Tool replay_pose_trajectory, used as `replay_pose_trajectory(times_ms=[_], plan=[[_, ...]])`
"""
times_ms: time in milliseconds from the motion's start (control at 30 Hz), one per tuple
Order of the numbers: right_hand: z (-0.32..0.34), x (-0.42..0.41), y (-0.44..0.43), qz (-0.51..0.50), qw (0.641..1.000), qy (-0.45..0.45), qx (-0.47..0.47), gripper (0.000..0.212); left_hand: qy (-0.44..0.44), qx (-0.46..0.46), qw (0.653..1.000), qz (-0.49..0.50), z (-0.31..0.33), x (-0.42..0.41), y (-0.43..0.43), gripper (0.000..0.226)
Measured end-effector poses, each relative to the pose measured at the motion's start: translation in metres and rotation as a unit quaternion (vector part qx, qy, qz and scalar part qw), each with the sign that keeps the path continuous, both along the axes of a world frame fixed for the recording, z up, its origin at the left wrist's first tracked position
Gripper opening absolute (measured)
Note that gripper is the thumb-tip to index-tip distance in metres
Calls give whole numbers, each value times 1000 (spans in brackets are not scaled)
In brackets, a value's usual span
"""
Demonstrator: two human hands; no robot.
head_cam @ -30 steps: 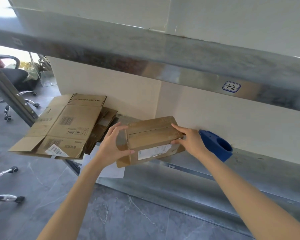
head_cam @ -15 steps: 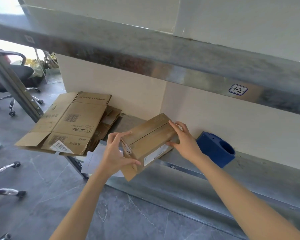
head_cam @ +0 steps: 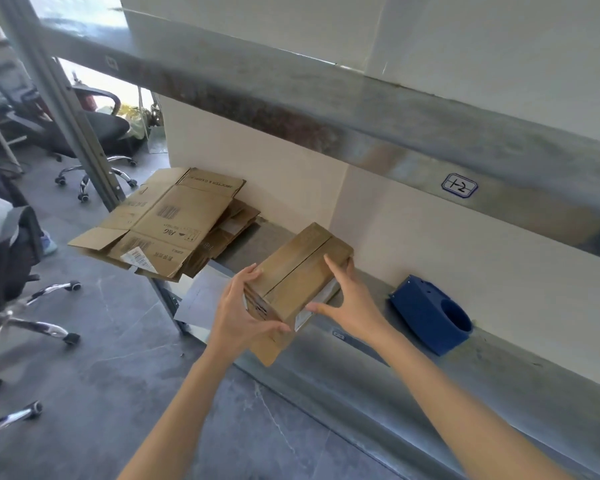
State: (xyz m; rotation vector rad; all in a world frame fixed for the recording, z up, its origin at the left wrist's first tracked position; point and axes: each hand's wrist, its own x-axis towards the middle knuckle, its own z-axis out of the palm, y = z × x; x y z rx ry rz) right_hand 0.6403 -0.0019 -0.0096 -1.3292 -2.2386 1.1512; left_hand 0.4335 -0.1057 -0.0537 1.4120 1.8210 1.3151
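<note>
**One box held at the shelf edge**

Both hands grip one small closed cardboard box [head_cam: 300, 268], its contents hidden. It is tilted over the front edge of the lower metal shelf [head_cam: 534, 372]. The left hand [head_cam: 241, 315] wraps its near end. The right hand [head_cam: 352, 303] clasps its right side, thumb by the white label. Just left lies one white sheet [head_cam: 201, 299]. One blue plastic holder [head_cam: 430, 315] sits to the right, apart from the box. Farther back, a stack of flattened cartons [head_cam: 168, 225] overhangs the shelf. Office chairs [head_cam: 97, 128] stand beyond.
</note>
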Motion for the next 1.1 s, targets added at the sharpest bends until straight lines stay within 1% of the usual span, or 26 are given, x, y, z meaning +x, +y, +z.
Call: replay_pose_trajectory(times_ms=[200,333,433,500,600,733,800,867,967,1100], plan=[[-6,24,-8,65,998,17,-11,111,-11,24,998,58,-6,37,-12,104],[-11,35,-13,117,993,14,-28,115,0,50,990,131,-12,65,-17,74],[-10,45,-12,155,987,18,-32,114,7,45,986,160,-14,91,-18,65],[-7,52,-5,151,988,38,-21,106,16,44,986,159,-13,105,-18,63],[1,65,9,156,986,53,6,87,18,49,988,142,-9,121,-16,61],[6,82,26,159,985,61,33,70,-16,57,992,111,1,139,-3,57],[7,90,31,143,986,81,38,64,-11,65,993,99,7,146,6,57],[6,96,35,125,986,93,61,59,4,70,993,91,10,152,14,56],[4,104,43,121,986,85,73,57,11,62,994,86,6,160,21,54],[-2,111,50,133,986,69,73,56,-5,48,995,84,-2,167,28,53]])
